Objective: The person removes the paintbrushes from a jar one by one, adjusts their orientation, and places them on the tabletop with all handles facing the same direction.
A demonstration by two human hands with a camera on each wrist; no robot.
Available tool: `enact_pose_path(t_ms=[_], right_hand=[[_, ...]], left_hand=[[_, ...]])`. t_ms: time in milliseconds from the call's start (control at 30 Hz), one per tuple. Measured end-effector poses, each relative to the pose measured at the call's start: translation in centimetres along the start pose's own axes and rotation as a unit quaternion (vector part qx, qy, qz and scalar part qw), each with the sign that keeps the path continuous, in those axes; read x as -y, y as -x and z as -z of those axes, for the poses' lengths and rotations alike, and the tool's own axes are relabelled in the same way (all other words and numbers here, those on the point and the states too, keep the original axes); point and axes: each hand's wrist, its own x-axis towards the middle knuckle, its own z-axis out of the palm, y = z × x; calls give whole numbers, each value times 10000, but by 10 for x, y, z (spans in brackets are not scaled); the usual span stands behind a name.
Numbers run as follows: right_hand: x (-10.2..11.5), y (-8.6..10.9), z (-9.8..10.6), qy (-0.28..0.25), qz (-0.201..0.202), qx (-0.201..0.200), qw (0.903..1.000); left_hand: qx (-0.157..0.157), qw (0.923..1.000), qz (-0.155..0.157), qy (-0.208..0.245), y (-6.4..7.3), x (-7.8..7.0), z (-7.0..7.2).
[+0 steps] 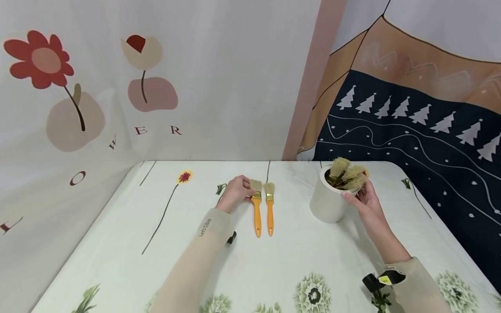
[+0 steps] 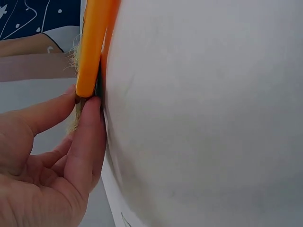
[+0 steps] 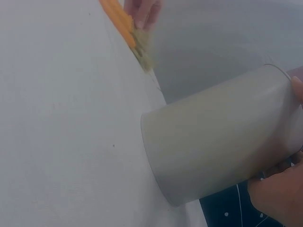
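Two paintbrushes with orange handles lie side by side on the table, bristles toward the far edge. My left hand (image 1: 235, 192) pinches the wider left paintbrush (image 1: 256, 214) near its metal band, thumb and fingertips at its edges in the left wrist view. Just right of it lies the narrower paintbrush (image 1: 270, 213), untouched. Farther right stands a white cylindrical cup (image 1: 325, 203) holding several paintbrushes (image 1: 351, 177) with their bristles up. My right hand (image 1: 367, 208) grips the cup at its right side near the rim, thumb in front; its other fingers are partly hidden behind the cup.
A white cloth (image 1: 289, 252) printed with flowers covers the table. Behind it hangs a pale curtain (image 1: 235, 87) with flower prints, and at the right a dark cloth (image 1: 391, 139) with white trees. Black wrist devices (image 1: 373, 281) sit at both sleeves.
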Motion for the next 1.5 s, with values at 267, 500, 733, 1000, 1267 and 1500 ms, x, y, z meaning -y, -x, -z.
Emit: enact_pose_path(t_ms=[267, 500, 733, 1000, 1267, 1500], right_hand=[[-1, -1, -1, -103, 20, 30, 9999], [-1, -1, -1, -176, 19, -11, 9998], [-1, -1, -3, -97, -177, -37, 9998], [1, -1, 0, -54, -88, -16, 9999], [3, -2, 1, -92, -96, -17, 9999], [3, -2, 1, -4, -201, 9, 9998]], left_hand=[[-109, 9995, 250, -168, -1, 2, -1], [-83, 9996, 262, -30, 1, 1, 2], [-334, 9992, 54, 213, 2, 6, 7], [-696, 9955, -585, 263, -1, -6, 14], [-753, 9912, -835, 697, 0, -22, 11], [-530, 9854, -1053, 1228, 9, -47, -2]])
